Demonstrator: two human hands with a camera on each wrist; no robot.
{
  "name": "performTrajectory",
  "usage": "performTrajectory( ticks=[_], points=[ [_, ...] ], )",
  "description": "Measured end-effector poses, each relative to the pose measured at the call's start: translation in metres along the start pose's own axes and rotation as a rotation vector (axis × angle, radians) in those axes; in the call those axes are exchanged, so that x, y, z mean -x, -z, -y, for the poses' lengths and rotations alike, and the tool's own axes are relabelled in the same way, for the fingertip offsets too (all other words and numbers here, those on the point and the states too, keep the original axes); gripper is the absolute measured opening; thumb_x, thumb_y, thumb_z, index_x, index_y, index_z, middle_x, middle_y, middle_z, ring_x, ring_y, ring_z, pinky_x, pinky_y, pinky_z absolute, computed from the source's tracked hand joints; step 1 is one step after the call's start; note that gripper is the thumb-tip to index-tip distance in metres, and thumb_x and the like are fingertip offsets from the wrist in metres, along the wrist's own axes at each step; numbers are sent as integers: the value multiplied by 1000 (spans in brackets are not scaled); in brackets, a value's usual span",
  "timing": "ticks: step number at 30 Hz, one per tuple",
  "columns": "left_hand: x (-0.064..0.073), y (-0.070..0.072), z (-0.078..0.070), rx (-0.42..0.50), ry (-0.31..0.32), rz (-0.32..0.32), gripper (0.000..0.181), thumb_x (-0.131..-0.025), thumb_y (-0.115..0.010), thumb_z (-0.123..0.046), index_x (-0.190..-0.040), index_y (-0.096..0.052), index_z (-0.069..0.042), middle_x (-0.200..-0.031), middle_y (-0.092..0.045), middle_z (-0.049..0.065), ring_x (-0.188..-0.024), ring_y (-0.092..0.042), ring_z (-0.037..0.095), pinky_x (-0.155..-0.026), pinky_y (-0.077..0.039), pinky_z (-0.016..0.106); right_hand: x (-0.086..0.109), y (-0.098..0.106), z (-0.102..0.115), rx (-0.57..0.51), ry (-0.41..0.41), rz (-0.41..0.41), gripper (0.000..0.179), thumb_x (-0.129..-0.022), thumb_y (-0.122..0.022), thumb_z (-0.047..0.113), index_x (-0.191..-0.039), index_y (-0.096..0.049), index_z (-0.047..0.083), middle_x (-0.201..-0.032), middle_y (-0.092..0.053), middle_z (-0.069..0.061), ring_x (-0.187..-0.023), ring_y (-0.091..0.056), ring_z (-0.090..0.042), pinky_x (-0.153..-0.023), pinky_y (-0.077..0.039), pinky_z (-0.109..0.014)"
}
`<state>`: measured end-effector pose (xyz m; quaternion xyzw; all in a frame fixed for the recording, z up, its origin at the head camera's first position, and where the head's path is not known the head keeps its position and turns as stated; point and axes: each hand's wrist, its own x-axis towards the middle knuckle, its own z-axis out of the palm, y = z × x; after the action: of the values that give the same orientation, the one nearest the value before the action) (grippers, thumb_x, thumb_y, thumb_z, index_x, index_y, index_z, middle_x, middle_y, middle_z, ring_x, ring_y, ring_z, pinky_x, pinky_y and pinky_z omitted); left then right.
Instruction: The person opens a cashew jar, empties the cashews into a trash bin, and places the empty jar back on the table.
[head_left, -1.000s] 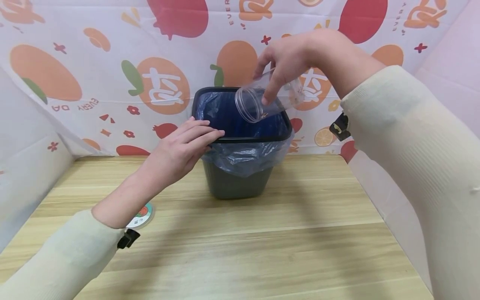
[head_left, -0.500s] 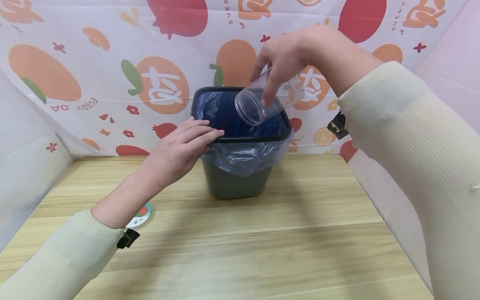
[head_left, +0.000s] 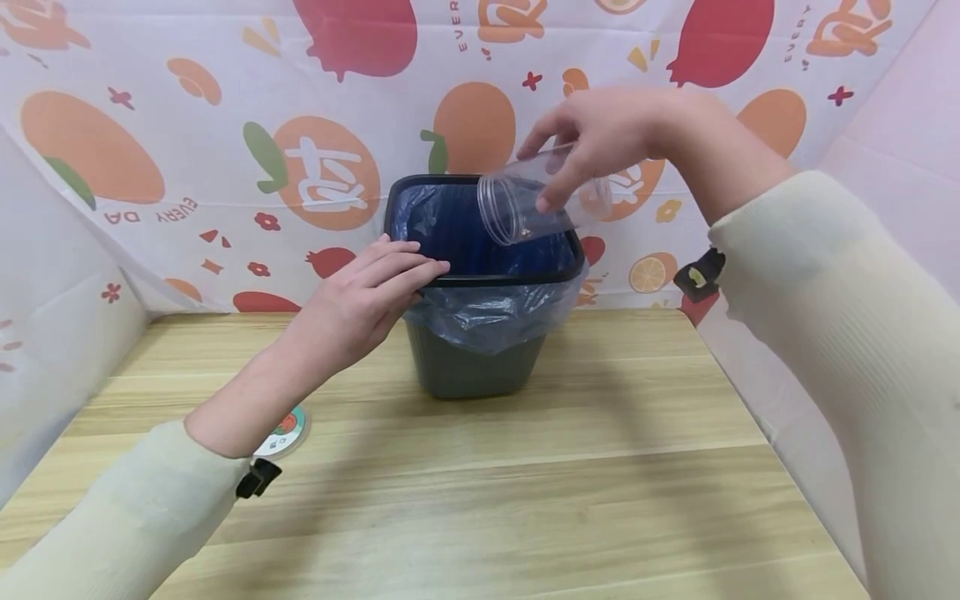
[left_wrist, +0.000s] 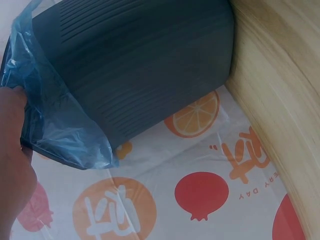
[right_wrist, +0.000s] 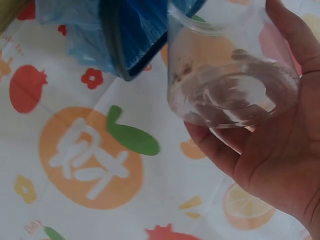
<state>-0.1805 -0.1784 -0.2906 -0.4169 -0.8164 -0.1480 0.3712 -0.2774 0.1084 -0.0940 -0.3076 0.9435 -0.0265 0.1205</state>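
Observation:
My right hand (head_left: 611,137) grips a clear plastic jar (head_left: 536,196) between thumb and fingers. The jar lies tilted nearly on its side, its threaded mouth over the opening of a dark grey trash can (head_left: 476,367). Small dark bits cling inside the jar (right_wrist: 232,85) near its base, as the right wrist view shows. A translucent blue trash bag (head_left: 495,321) lines the can and folds down over its black rim. My left hand (head_left: 367,287) holds the can's near left rim, fingers over the top and thumb outside below it. The bottom inside the can is hidden.
A round lid (head_left: 288,432) with a coloured label lies on the wooden table (head_left: 480,500), partly behind the left forearm. A fruit-print cloth (head_left: 330,50) hangs close behind the can, and pale cloth walls (head_left: 885,250) stand at both sides.
My right hand has shifted slightly right and lower, and the jar is now closer to level, its mouth still over the can. The left hand and the can have stayed put.

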Motion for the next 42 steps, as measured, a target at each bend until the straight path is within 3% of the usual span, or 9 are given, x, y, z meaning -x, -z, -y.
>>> performTrajectory(
  ticks=[6,13,21,29,33,38,42],
  points=[
    [0,0,0,5,0,-9,52,-88,-71,4,-136,-62,-12,-127,-65,12,-126,-56,30,-115,-36,52,7,-21,-24,-236,37,-109,81,-76,-81,55,-145,-50,28,-140,-52,-4,-125,-46,-26,-98,-48,-51],
    [2,1,1,0,2,-9,54,-87,-72,4,-137,-62,-13,-127,-65,12,-126,-56,31,-114,-37,51,14,-41,-46,-446,39,-152,74,-79,-82,45,-145,-50,33,-135,-55,1,-124,-50,-19,-101,-48,-48],
    [3,0,0,-1,-1,-4,55,-87,-72,5,-138,-61,-13,-128,-64,12,-127,-55,31,-114,-37,52,22,-64,-64,-636,92,-263,66,-86,-78,32,-145,-50,24,-132,-58,-5,-114,-59,-22,-92,-54,-32],
    [3,0,-1,10,3,-13,55,-85,-72,6,-136,-62,-13,-126,-65,13,-125,-56,32,-114,-37,52,30,-91,-75,-845,125,-377,62,-90,-73,27,-147,-47,24,-143,-53,-2,-130,-50,-18,-107,-45,-40],
    [3,-1,0,-8,3,-3,53,-88,-71,4,-137,-62,-13,-127,-65,12,-126,-56,30,-114,-37,52,36,-106,-83,-947,137,-428,61,-93,-70,23,-148,-44,23,-147,-50,-2,-133,-49,-18,-102,-49,-27],
    [2,-2,-1,-16,1,-3,50,-89,-70,3,-136,-63,-13,-127,-65,12,-127,-55,29,-114,-38,52,44,-126,-93,-1147,188,-505,56,-94,-65,14,-147,-46,17,-146,-50,-9,-128,-55,-21,-95,-52,-19],
    [1,-1,-2,-12,0,-8,51,-88,-71,4,-135,-63,-12,-127,-65,12,-127,-55,28,-115,-36,50,46,-141,-99,-1245,304,-542,52,-95,-60,7,-144,-46,11,-141,-56,-11,-120,-62,-22,-97,-53,-24]
  ],
)
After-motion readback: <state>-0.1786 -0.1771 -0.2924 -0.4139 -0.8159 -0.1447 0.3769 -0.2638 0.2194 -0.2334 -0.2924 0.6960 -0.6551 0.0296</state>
